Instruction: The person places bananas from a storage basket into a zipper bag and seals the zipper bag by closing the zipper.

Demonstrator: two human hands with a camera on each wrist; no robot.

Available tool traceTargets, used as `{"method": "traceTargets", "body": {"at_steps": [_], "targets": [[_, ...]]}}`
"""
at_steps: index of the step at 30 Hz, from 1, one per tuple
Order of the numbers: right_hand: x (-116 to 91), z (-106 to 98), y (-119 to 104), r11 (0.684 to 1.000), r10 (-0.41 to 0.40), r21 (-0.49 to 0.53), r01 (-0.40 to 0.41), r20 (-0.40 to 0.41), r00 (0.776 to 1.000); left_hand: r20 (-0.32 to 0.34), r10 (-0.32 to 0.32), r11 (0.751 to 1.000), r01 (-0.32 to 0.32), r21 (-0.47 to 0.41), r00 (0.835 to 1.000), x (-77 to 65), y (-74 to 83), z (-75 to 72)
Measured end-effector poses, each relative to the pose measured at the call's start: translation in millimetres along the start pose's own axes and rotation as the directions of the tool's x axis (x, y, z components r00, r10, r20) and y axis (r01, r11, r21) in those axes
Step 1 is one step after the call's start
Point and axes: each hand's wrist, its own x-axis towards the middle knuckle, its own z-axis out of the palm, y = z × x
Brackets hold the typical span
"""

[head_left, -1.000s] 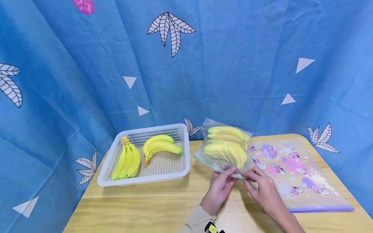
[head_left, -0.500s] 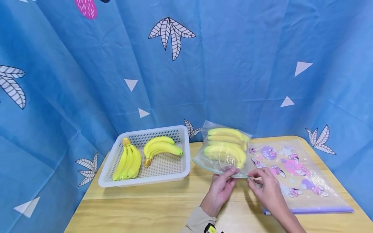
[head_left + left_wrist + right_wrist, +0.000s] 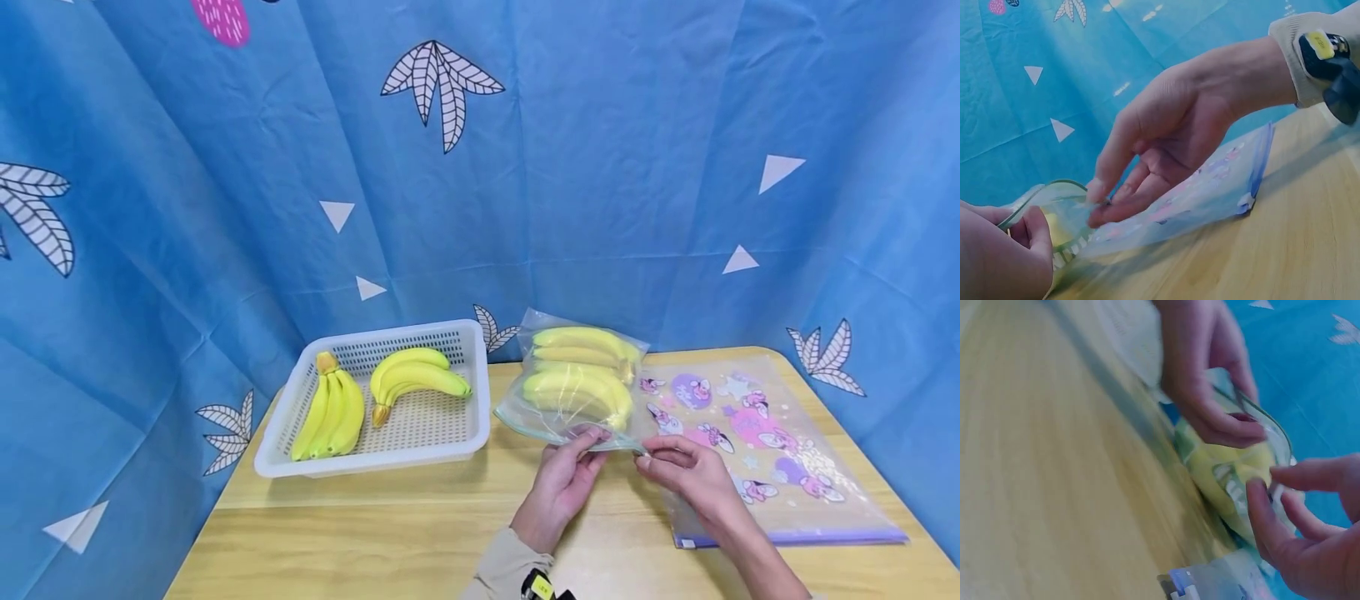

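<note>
Grip of right hand [image 3: 693, 477], seemingly thumb to forefinger, on banana bag [image 3: 536, 422]

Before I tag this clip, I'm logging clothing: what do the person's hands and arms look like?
The left hand and right hand are bare. The left sleeve is beige, with a black device bearing a yellow label; the right sleeve is beige too, with a similar device and yellow tag.

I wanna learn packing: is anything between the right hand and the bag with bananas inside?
Nothing visible: the right hand pinches a corner of the clear bag itself; the left hand holds its edge nearby.
</note>
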Motion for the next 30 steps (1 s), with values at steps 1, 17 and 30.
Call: {"method": "traceTargets", "body": {"at_steps": [1, 17, 30], "targets": [[0.6, -2.9, -0.2, 0.998, 0.017, 0.055, -0.019, 0.028, 0.999, -0.007, -0.003, 1.0, 0.003, 0.002, 1.0, -0.4, 0.0, -0.8], [4.0, -10.7, -5.3, 0.994, 0.092, -0.051, -0.094, -0.04, 0.995, 0.049, -0.067, 0.953, 0.05, 0.299, 0.997, -14.7, -21.8, -2.8], [2.9, -15.0, -5.5, 0.994, 0.112, -0.001, -0.112, 0.103, 0.988, -0.079, 0.058, 0.975, -0.039, 0.218, 0.995, -11.8, -27.7, 0.7]]}}
